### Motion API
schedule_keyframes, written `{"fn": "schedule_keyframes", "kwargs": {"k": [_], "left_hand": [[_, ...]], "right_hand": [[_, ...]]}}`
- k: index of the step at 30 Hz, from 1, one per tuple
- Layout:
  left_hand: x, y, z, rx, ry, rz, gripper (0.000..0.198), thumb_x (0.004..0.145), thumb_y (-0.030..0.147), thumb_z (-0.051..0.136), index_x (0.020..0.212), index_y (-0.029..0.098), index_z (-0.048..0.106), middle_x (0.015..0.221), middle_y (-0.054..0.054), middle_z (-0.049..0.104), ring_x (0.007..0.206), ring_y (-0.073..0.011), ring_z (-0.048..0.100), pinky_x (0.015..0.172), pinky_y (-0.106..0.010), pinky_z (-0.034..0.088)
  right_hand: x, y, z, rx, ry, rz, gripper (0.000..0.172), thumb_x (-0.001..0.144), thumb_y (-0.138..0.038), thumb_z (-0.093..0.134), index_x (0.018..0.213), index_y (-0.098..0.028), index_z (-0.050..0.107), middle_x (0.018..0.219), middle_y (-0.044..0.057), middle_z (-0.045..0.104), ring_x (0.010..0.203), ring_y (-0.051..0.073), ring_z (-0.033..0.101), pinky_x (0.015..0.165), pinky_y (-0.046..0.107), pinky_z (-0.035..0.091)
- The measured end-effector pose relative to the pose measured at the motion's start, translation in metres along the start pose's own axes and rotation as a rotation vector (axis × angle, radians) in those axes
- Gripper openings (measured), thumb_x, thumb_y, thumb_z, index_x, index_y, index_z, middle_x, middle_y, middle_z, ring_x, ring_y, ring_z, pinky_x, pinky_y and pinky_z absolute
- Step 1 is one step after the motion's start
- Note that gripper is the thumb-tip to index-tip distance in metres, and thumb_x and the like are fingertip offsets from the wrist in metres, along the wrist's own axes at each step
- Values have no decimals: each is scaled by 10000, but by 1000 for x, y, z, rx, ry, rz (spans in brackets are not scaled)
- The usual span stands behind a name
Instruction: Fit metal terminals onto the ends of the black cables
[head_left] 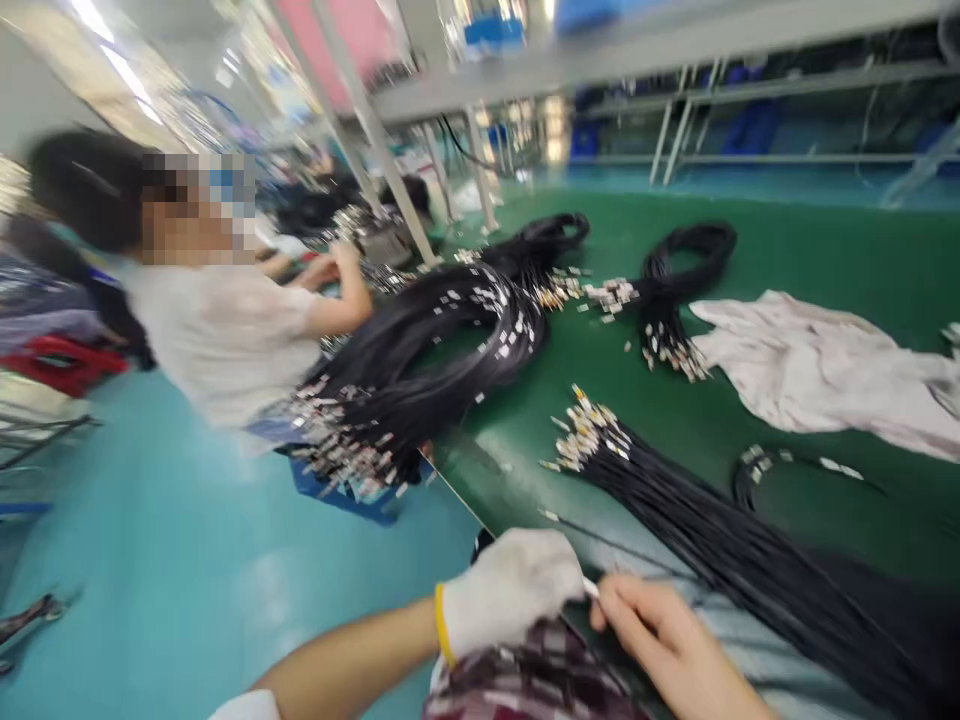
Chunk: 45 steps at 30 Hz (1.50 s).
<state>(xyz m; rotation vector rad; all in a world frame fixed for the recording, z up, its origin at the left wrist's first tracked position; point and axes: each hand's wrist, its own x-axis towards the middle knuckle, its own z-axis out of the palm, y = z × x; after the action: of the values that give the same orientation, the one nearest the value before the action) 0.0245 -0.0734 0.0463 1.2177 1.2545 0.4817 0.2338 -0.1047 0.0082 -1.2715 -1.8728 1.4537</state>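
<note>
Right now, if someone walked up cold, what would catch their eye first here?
Probably the big coiled bundle of black cables with metal ends, spilling over the near-left edge of the green table. Next, a second bundle of black cables fans toward the person's hands at the bottom: the white-gloved left hand and bare right hand pinch a single thin cable. A crumpled pale cloth lies at right.

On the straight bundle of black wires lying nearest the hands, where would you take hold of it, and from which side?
Probably on the black run just behind the metal terminals of the wire bundle, coming from above with fingers across it. The strands lie flat on the green table, packed together there, while the terminal end fans out into loose tips. The gloved left hand is nearest.
</note>
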Motion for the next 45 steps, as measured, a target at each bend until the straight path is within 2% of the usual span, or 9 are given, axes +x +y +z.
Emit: {"fn": "schedule_keyframes", "kwargs": {"k": [4, 12, 16, 19, 24, 30, 35, 39, 45], "left_hand": [[7, -17, 3, -114, -52, -130, 280, 922, 366, 468, 801, 168, 625, 581, 40, 489, 505, -74, 390, 473, -201, 295], [8, -19, 9, -179, -91, -101, 235, 870, 351, 487, 784, 160, 593, 598, 31, 504, 535, -84, 427, 513, -208, 339], [10, -21, 8, -192, -107, -72, 250, 871, 360, 493, 740, 163, 573, 593, 35, 477, 536, -81, 408, 516, -208, 323], [12, -19, 6, -197, -113, -67, 251, 873, 359, 493, 747, 161, 580, 604, 37, 471, 543, -79, 396, 519, -207, 312], [14, -12, 4, -124, -100, -102, 257, 879, 351, 489, 733, 165, 592, 602, 35, 488, 541, -83, 397, 508, -208, 311], [17, -10, -1, -17, -91, -82, 304, 897, 349, 460, 744, 170, 653, 623, 30, 515, 546, -86, 427, 514, -209, 334], [20, -9, -7, -100, -211, -27, 306, 916, 346, 457, 749, 157, 631, 620, 28, 515, 522, -78, 401, 492, -208, 321], [22, -9, -10, -179, -259, -44, 302, 919, 354, 476, 749, 141, 604, 702, -3, 593, 534, -62, 409, 489, -192, 330], [23, -15, -11, -198, -271, -23, 315, 929, 390, 504, 757, 140, 587, 631, 37, 499, 534, -56, 400, 491, -182, 323]], "right_hand": [[4, -1, 0, 242, -23, 100, 528, 1019, -617, 411, 825, -191, 655, 577, -45, 395, 517, 131, 337, 485, 260, 260], [6, 1, 2, 298, -34, 114, 509, 1018, -601, 459, 861, -171, 680, 572, -57, 357, 502, 119, 282, 467, 253, 215], [8, 3, 2, 288, -65, 123, 510, 1033, -595, 428, 857, -174, 656, 557, -56, 386, 498, 122, 312, 482, 253, 256], [11, 3, 2, 219, -58, 128, 471, 1053, -567, 401, 898, -185, 630, 557, -39, 486, 509, 137, 415, 521, 257, 332], [15, 4, 5, 255, -47, 122, 406, 1059, -519, 436, 863, -201, 594, 698, 6, 611, 610, 153, 547, 599, 255, 431], [19, 3, 4, 325, -64, 146, 390, 1032, -539, 496, 931, -186, 627, 673, -29, 480, 600, 140, 421, 562, 253, 339], [21, 3, 3, 389, -64, 155, 463, 1001, -603, 512, 877, -179, 652, 648, -38, 408, 579, 136, 349, 548, 261, 294], [23, -1, 4, 398, -30, 138, 470, 979, -606, 549, 814, -179, 654, 670, -7, 515, 600, 146, 435, 579, 259, 364], [26, -3, 11, 305, 106, 62, 369, 985, -483, 582, 786, -181, 657, 722, 33, 646, 656, 175, 564, 596, 241, 460]]}}
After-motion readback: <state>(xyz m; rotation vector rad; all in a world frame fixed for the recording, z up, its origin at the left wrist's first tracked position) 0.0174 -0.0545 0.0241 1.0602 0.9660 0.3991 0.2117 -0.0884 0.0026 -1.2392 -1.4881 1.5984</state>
